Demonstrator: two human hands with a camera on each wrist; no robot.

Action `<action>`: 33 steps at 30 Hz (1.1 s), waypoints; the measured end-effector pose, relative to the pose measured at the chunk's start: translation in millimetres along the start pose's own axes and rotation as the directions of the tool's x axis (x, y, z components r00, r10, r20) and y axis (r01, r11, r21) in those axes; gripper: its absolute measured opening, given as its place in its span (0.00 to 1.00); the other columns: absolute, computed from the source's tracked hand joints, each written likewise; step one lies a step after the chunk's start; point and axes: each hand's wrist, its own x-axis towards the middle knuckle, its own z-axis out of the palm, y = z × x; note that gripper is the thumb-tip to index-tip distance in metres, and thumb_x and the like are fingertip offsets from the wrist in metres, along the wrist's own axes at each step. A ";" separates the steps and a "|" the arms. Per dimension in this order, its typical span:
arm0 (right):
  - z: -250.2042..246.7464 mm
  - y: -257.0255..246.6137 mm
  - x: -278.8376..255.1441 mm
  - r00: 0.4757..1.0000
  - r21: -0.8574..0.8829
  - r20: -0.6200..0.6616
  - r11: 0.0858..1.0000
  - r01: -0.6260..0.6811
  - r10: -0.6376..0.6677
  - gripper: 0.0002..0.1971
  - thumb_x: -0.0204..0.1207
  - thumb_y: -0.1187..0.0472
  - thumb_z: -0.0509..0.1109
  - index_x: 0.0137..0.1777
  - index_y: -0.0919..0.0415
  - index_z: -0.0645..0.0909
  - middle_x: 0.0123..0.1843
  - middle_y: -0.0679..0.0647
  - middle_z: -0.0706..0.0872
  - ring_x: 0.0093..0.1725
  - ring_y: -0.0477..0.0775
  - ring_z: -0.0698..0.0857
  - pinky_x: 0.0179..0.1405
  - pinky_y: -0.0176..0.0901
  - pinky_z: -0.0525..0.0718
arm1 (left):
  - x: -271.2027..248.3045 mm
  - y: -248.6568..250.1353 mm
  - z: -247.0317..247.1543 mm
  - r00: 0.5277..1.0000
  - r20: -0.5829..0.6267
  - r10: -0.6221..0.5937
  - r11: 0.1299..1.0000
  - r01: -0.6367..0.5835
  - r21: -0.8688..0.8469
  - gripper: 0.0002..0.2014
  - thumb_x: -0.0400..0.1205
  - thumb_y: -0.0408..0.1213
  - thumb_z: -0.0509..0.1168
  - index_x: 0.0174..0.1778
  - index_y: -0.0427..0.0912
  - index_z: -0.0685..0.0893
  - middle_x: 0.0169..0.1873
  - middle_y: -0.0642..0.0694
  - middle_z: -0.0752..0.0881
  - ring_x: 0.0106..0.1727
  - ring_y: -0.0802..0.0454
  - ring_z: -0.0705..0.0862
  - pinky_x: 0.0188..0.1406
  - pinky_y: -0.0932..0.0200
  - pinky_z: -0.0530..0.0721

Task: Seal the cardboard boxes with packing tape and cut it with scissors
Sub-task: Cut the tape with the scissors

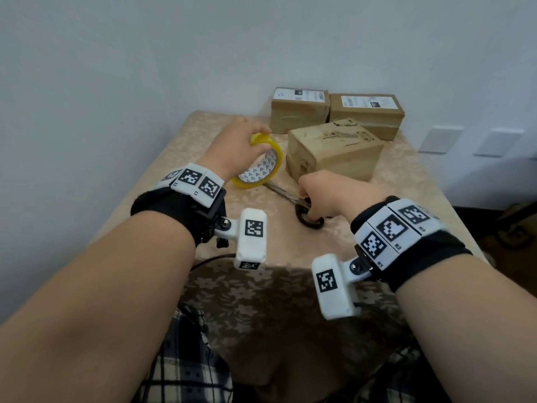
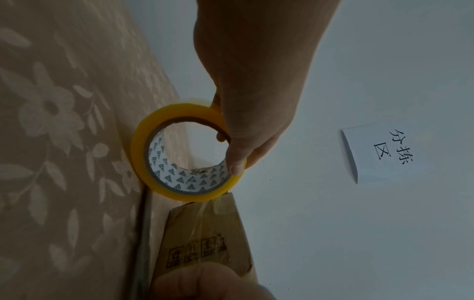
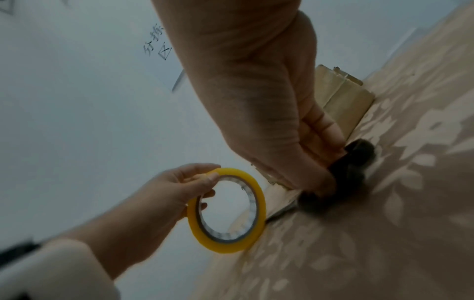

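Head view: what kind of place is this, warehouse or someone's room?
Likely a home room set up as a makeshift packing spot, not a warehouse: a small table under a floral cloth in a plain wall corner, three labelled cardboard boxes, and a handwritten paper sign taped to the wall.

The yellow roll of packing tape [image 1: 261, 161] looks like glossy, smooth plastic film on a paper core printed with small grey triangles; the nearest brown cardboard box [image 1: 334, 149] is matt and worn, with clear shiny tape over it; the black-handled scissors [image 1: 302, 210] have dull metal blades and matt plastic loops; the beige floral tablecloth [image 1: 203, 135] looks like soft woven cloth.
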 end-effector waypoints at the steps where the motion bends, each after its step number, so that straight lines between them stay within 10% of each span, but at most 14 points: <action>1: -1.7 -0.1 0.0 1.000 -0.002 -0.012 1.000 0.003 -0.003 0.08 0.73 0.67 0.70 0.51 0.62 0.76 0.47 0.58 0.81 0.45 0.61 0.82 0.38 0.48 0.79 | 0.0 -1.0 0.4 1.000 0.010 -0.003 1.000 0.003 -0.003 0.18 0.81 0.44 0.66 0.67 0.48 0.81 0.65 0.41 0.78 0.69 0.45 0.74 0.68 0.54 0.68; 4: -12.7 3.2 -4.6 1.000 -0.017 -0.019 1.000 -0.012 0.012 0.04 0.74 0.68 0.66 0.38 0.63 0.77 0.39 0.59 0.81 0.38 0.61 0.81 0.33 0.46 0.78 | -2.0 -2.0 0.7 0.999 0.034 -0.012 1.000 0.013 -0.013 0.18 0.81 0.44 0.66 0.68 0.49 0.80 0.66 0.40 0.76 0.71 0.43 0.72 0.71 0.50 0.70; 9: -30.4 18.4 -21.4 0.992 0.079 0.060 0.990 -0.117 0.113 0.10 0.77 0.68 0.64 0.53 0.68 0.85 0.47 0.61 0.86 0.44 0.61 0.83 0.36 0.46 0.78 | -7.3 4.8 -1.6 0.999 0.040 -0.027 1.000 0.027 0.008 0.18 0.82 0.42 0.66 0.68 0.47 0.79 0.63 0.40 0.75 0.65 0.42 0.76 0.66 0.53 0.71; 12: -31.2 32.7 -31.1 0.983 0.237 0.140 0.960 -0.150 0.119 0.17 0.78 0.51 0.71 0.47 0.68 0.86 0.35 0.57 0.86 0.34 0.55 0.82 0.33 0.41 0.78 | -7.0 9.1 -6.4 0.995 0.093 -0.043 0.999 0.040 0.037 0.17 0.82 0.42 0.65 0.68 0.46 0.78 0.64 0.41 0.75 0.65 0.44 0.75 0.64 0.55 0.70; 20: -17.9 42.9 -45.3 0.972 0.787 0.228 0.577 -0.220 0.061 0.25 0.77 0.40 0.66 0.49 0.66 0.78 0.28 0.55 0.82 0.32 0.52 0.82 0.39 0.43 0.78 | 4.7 17.4 -19.8 0.975 0.213 -0.058 0.992 0.033 0.119 0.15 0.81 0.41 0.66 0.64 0.44 0.79 0.64 0.42 0.77 0.66 0.45 0.74 0.63 0.56 0.69; 28: -9.9 13.9 -15.1 0.981 0.879 0.175 0.435 -0.196 0.089 0.26 0.77 0.38 0.65 0.51 0.66 0.78 0.36 0.60 0.85 0.35 0.54 0.83 0.34 0.42 0.77 | 23.0 29.7 -26.2 0.971 0.204 -0.124 0.987 0.099 0.128 0.12 0.85 0.43 0.59 0.38 0.42 0.72 0.32 0.51 0.74 0.37 0.52 0.72 0.30 0.61 0.65; 33: -16.2 9.1 3.8 0.986 0.873 0.131 0.459 -0.164 0.103 0.29 0.76 0.36 0.66 0.54 0.66 0.81 0.34 0.59 0.90 0.33 0.54 0.82 0.36 0.42 0.76 | 31.5 29.4 -27.0 0.950 0.245 -0.194 0.979 0.172 0.109 0.15 0.80 0.40 0.66 0.30 0.44 0.70 0.29 0.50 0.73 0.33 0.53 0.72 0.28 0.64 0.67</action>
